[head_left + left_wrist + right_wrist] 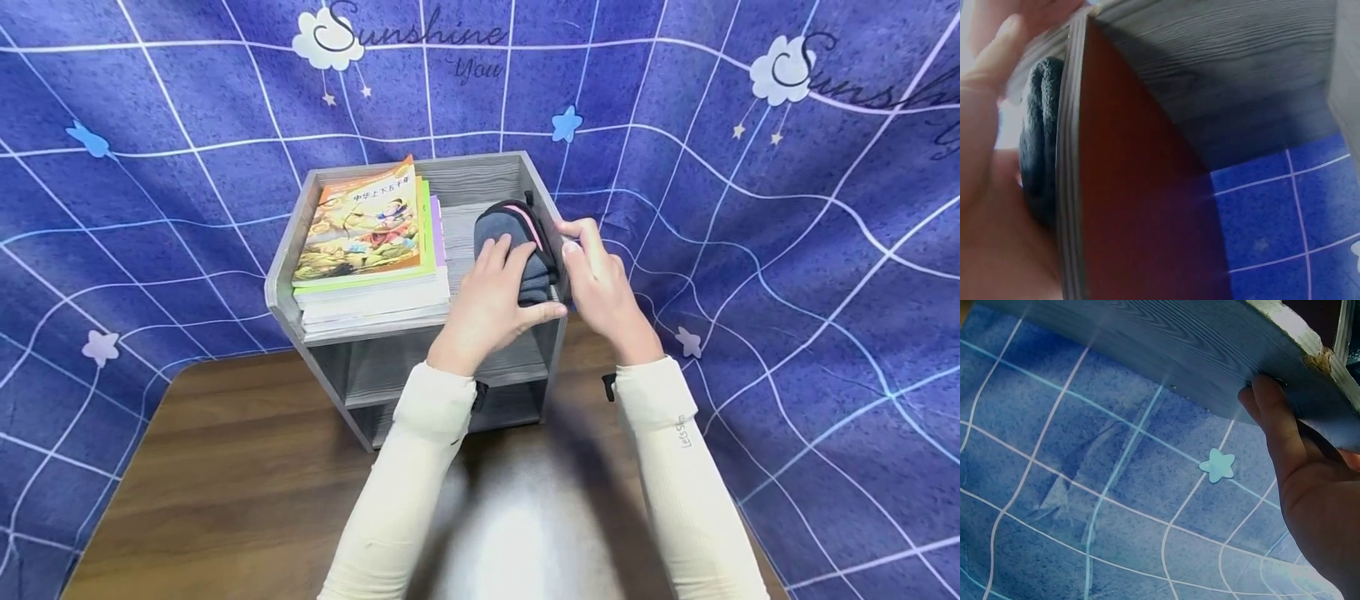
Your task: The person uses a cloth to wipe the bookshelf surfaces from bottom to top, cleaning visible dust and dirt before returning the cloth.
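Observation:
A soft dark grey-blue fabric bundle (502, 223) with black edging and a pink stripe sits on the shelf unit's top, against its right side panel. My left hand (491, 292) rests on the bundle, fingers spread over it and thumb reaching across its front. In the left wrist view, plush fabric (1040, 144) shows between that hand and the shelf board. Against the outside of the right panel, my right hand (603, 283) touches near its upper edge. The right wrist view shows its extended fingers (1275, 412) on the panel's outer face (1210, 362). The bundle's underside is hidden.
A stack of books (367, 242) fills the left of the grey shelf unit (322, 367), an illustrated one on top. Lower shelves (442, 375) lie beneath. A blue patterned curtain (202, 167) hangs behind and at both sides. The floor (247, 467) is brown wood-look.

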Available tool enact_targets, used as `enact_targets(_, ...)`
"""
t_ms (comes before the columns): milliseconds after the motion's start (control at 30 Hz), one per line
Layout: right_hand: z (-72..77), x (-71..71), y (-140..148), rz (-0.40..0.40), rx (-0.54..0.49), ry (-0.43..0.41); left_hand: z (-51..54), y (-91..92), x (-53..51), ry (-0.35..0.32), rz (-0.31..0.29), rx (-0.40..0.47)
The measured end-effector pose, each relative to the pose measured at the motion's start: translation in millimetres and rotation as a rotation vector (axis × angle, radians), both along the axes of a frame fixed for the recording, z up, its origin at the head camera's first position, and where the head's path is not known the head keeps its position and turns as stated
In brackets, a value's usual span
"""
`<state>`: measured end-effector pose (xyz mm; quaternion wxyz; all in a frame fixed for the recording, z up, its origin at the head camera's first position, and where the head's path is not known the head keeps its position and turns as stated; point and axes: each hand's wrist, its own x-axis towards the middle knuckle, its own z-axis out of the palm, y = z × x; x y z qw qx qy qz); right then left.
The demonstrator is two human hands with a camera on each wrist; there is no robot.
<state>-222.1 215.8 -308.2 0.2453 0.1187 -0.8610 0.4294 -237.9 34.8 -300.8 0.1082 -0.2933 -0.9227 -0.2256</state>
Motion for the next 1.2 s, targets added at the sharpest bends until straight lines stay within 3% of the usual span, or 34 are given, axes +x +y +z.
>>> enact_targets(100,-0.1,-0.1,1,-0.010,-0.005,0.004,-1.9,-14.1,8.6,0.119,-0.092,0.168)
enact_targets(200,0.1,-0.2,2,-0.022,-0.003,0.008,1.0,-40.0,17.7,0.374,-0.194,0.350)
enact_targets(267,0.5,-0.1,1,-0.034,0.002,0.013,6.1,-63.5,20.8,0.570,-0.215,0.436)
enact_targets(333,0.8,0.3,1,-0.045,0.008,0.015,13.2,-88.8,22.2,0.713,-0.154,0.477)
enact_targets(400,1.4,1.0,1,-0.056,0.012,0.015,19.6,-115.6,19.9,0.774,-0.033,0.502)
enact_targets(500,1.1,1.1,1,-0.065,0.018,0.014,23.7,-154.9,10.2,0.718,0.160,0.499)
enact_targets(600,0.4,0.3,-1,-0.067,0.019,0.021,17.1,-188.1,-5.1,0.561,0.239,0.521)
enact_targets(667,-0.3,-0.7,-2,-0.060,0.020,0.023,8.6,-202.7,-14.0,0.479,0.228,0.573)
enact_targets(733,-0.3,-1.4,-3,-0.053,0.018,0.028,3.0,-208.2,-16.3,0.425,0.189,0.652)
enact_targets(867,4.6,-0.9,-6,-0.068,0.028,0.030,5.1,-200.3,-6.7,0.418,0.041,0.818)
enact_targets(967,12.9,3.7,-9,-0.120,0.104,0.069,7.4,-193.4,-1.7,0.435,-0.045,0.862)
enact_targets(1033,18.0,7.9,-15,-0.156,0.200,0.184,5.9,-192.5,-3.1,0.448,-0.062,0.863)
enact_targets(1100,22.6,13.0,-25,-0.161,0.311,0.352,4.7,-191.8,-3.6,0.460,-0.068,0.868)
enact_targets(1167,24.9,16.2,-38,-0.125,0.412,0.498,4.6,-192.2,-3.7,0.463,-0.065,0.881)
enact_targets(1200,25.8,16.8,-46,-0.101,0.462,0.528,5.0,-193.1,-3.9,0.471,-0.062,0.882)
